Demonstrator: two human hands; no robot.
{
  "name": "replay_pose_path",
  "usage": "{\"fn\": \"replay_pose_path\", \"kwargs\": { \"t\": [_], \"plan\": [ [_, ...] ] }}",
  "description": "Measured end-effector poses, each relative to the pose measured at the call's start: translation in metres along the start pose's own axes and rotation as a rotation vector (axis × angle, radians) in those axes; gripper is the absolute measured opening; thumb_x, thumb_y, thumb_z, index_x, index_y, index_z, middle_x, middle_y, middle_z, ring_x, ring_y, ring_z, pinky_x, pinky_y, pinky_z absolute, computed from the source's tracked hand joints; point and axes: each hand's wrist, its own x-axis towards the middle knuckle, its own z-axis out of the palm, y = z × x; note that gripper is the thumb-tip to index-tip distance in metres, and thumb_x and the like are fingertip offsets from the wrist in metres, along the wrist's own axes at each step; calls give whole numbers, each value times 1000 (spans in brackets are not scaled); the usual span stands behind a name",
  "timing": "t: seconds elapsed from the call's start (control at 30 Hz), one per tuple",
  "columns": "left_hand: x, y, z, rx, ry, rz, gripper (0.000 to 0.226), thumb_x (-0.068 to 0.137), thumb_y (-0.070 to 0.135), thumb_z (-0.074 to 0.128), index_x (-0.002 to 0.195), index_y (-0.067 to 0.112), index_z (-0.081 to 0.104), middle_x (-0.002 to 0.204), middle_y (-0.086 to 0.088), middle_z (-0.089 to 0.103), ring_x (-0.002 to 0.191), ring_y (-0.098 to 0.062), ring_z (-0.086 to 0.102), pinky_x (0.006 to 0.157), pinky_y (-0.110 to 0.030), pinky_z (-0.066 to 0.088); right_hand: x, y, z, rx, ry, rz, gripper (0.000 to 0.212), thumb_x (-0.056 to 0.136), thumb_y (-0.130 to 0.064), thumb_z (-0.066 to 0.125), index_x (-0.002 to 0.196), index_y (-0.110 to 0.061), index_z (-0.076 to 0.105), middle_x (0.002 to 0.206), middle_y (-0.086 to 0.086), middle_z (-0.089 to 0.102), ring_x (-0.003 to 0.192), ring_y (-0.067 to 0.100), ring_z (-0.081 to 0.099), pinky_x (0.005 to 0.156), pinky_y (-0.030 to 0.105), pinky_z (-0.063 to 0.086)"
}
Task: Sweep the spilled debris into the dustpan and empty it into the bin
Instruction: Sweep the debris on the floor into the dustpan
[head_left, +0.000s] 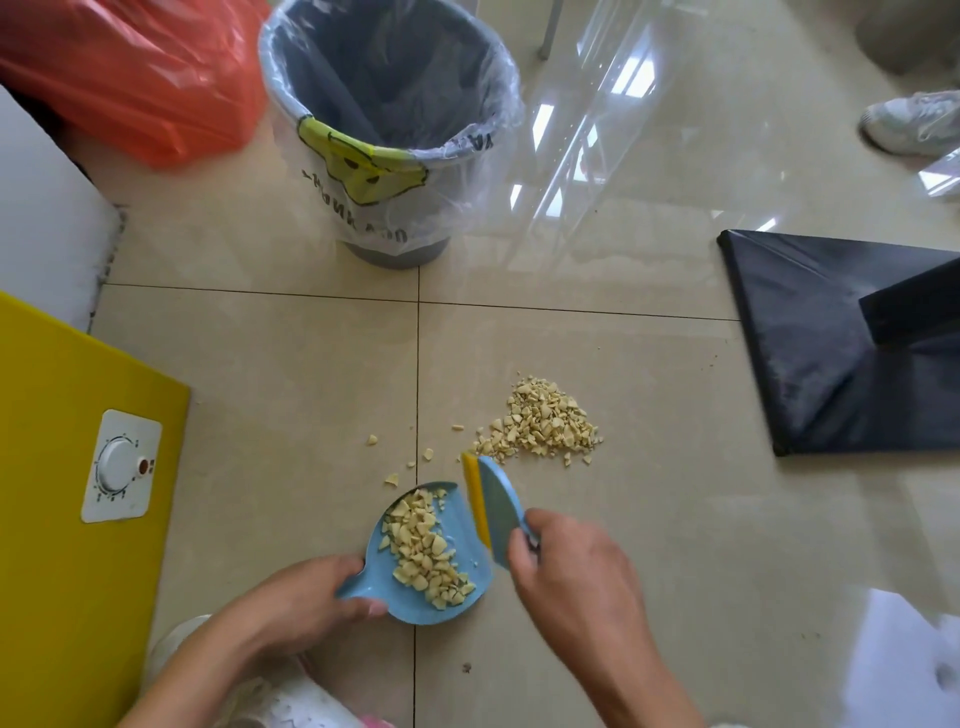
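A person crouches on the shiny tile floor (260, 364). The left hand (311, 597) holds a small blue dustpan (460, 530) by its short handle. The fingers are curled under the handle and the thumb lies on top. The dustpan sits low on the floor, and a heap of pale yellow bits (423, 551) already lies inside it.

The right hand (566, 566) grips a little blue sweeper (498, 512) with a yellow edge. The fingers are wrapped tight around its back end. The sweeper stands right at the open side of the dustpan and looks a bit blurry.

Just past the sweeper there is a bigger pile of crumbs (543, 421) on the floor. A few loose bits lie near the front of the dustpan.

The bin (387, 153) stands farther away, on the next tile. It is grey, has a clear bag in it and a yellow picture on its side.

An orange plastic bag (130, 73) lies to the left of the bin. A yellow board (62, 519) with a white dial (122, 465) is on the left. A flat black stand (810, 338) is on the right, and a grey shoe (909, 122) shows in the far corner.
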Motion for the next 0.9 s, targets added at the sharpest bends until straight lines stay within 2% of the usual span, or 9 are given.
{"fn": "replay_pose_path", "kwargs": {
  "t": [0.13, 0.2, 0.27, 0.33, 0.47, 0.53, 0.63, 0.8, 0.9],
  "plan": [
    [-18, -16, -12, -147, 127, 17, 18, 91, 47, 70, 102, 34, 70, 80, 36, 73, 73, 20, 63, 69, -8, 48, 37, 9, -22, -16, 210, 16, 26, 94, -36, 48, 79, -16, 55, 59, 1, 50, 61, 26, 55, 51, 35, 37],
    [-28, -22, -21, -215, 197, 21, 13, 93, 41, 70, 99, 30, 71, 66, 37, 68, 58, 17, 59, 59, -8, 45, 57, 1, -22, 5, 262, -75, 21, 97, -35, 49, 100, -25, 68, 73, 1, 63, 73, 30, 62, 58, 36, 44],
    [-40, -26, -30, -313, 258, -10, 14, 91, 43, 70, 88, 30, 72, 55, 21, 65, 47, 4, 54, 51, -15, 41, 80, -16, -15, 20, 268, -217, 27, 101, -34, 48, 123, -32, 64, 93, 2, 68, 86, 31, 64, 66, 38, 49],
    [-48, -29, -38, -406, 331, -22, 19, 89, 46, 71, 81, 29, 68, 52, 7, 57, 45, -5, 47, 48, -24, 38, 107, -31, -1, -8, 268, -348, 32, 104, -30, 45, 133, -32, 58, 100, 4, 66, 88, 33, 64, 66, 38, 47],
    [-51, -33, -61, -604, 559, -44, 29, 95, 30, 67, 80, 6, 60, 52, -3, 55, 38, -12, 41, 39, -19, 31, 131, -55, 30, -163, 114, -559, 46, 99, -18, 46, 143, -27, 48, 106, 9, 65, 93, 36, 65, 67, 38, 43],
    [-51, -33, -72, -662, 595, -30, 35, 94, 32, 66, 83, 0, 57, 54, -5, 56, 38, -14, 40, 40, -19, 31, 124, -59, 45, -246, 28, -695, 48, 98, -13, 44, 146, -22, 47, 98, 11, 66, 86, 35, 64, 64, 39, 43],
    [-49, -33, -73, -623, 595, -27, 36, 95, 33, 66, 82, 0, 57, 54, -3, 56, 40, -15, 41, 40, -20, 33, 114, -42, 61, -317, -16, -851, 42, 101, -16, 40, 142, -17, 50, 74, 6, 52, 63, 29, 54, 54, 37, 41],
    [-46, -35, -60, -400, 573, -75, 37, 90, 43, 70, 72, 12, 61, 48, 1, 58, 42, -9, 48, 45, -20, 39, 103, 24, 62, -383, -45, -877, 60, 96, -28, 12, 144, -21, 48, 75, 4, 56, 62, 23, 47, 56, 36, 40],
    [-45, -38, -55, -301, 512, -93, 39, 88, 50, 70, 72, 14, 62, 51, 2, 60, 47, -11, 52, 54, -29, 43, 101, 56, 52, -417, -2, -866, 60, 94, -24, 16, 139, -23, 55, 73, 3, 58, 59, 24, 49, 54, 36, 38]
  ]
}}
